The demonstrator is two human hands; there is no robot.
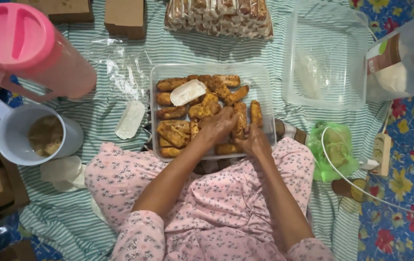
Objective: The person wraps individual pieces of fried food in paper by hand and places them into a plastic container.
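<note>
While both hands are working inside the clear plastic tray (155, 116), the grip is proving hard to read. The left hand (218, 127) is curling over the fried pastry sticks (202, 108) at the tray's near side, fingers bent down among them; whether it is holding one I cannot tell. The right hand (255, 141) is resting at the near right corner, fingertips touching a stick, closure unclear. A pale flat piece (187, 92) is lying on top of the sticks. The tray is sitting on striped cloth (120, 53) against the person's lap. A pink jug (28, 53) and a wrapped stack (219, 17) are being cut off by the frame edge.
</note>
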